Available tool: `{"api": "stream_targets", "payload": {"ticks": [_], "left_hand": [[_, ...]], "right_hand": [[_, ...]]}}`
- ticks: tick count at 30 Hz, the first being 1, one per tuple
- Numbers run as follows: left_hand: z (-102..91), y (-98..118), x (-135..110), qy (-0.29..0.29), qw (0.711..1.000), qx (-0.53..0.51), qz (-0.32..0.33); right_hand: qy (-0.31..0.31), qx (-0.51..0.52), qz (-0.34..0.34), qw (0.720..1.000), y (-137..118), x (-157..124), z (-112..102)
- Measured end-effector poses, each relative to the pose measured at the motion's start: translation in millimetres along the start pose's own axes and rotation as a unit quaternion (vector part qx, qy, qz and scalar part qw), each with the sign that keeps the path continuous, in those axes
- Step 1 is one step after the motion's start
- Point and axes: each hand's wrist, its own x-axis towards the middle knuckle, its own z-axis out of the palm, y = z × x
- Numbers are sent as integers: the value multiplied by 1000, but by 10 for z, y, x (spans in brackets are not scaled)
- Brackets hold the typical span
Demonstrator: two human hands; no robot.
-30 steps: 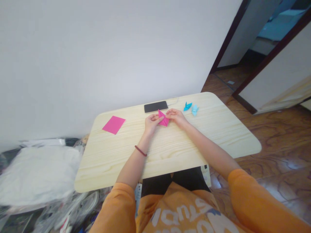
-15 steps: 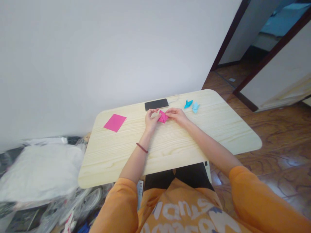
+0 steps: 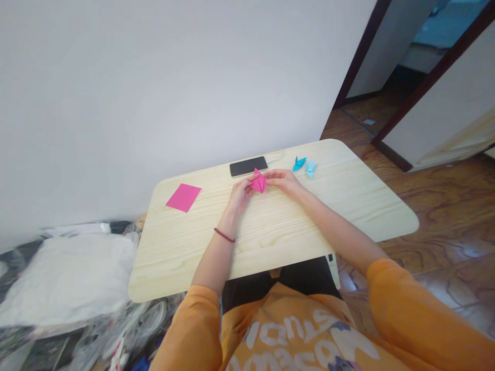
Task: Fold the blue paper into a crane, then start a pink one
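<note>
A folded pink origami piece [image 3: 259, 182] stands between my hands, pinched at its left side by my left hand [image 3: 241, 194] and at its right side by my right hand [image 3: 280, 180]. It is a small pointed shape, partly covered by my fingertips. A flat sheet of pink paper [image 3: 184, 197] lies to the left of my left hand. Two small folded paper birds, one blue [image 3: 299, 164] and one pale blue [image 3: 310, 169], sit to the right, beyond my right hand.
A black smartphone [image 3: 248, 166] with a white cable lies at the far edge of the light wood table [image 3: 270, 242]. Plastic bags and white packaging [image 3: 69, 278] are heaped on the floor at left. A wooden floor and doorway lie to the right.
The pink piece has been folded narrower and now stands more upright between my fingers. My left hand has closed in on it. The view has shifted slightly.
</note>
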Motion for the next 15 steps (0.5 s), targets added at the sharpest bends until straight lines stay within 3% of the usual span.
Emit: {"api": "stream_targets", "payload": {"ticks": [6, 15], "left_hand": [[-39, 71, -11, -10, 1000, 6, -12], [-40, 34, 4, -10, 1000, -6, 6]], "right_hand": [[-35, 6, 4, 999, -36, -15, 6], [-39, 6, -5, 999, -17, -18, -31]]}}
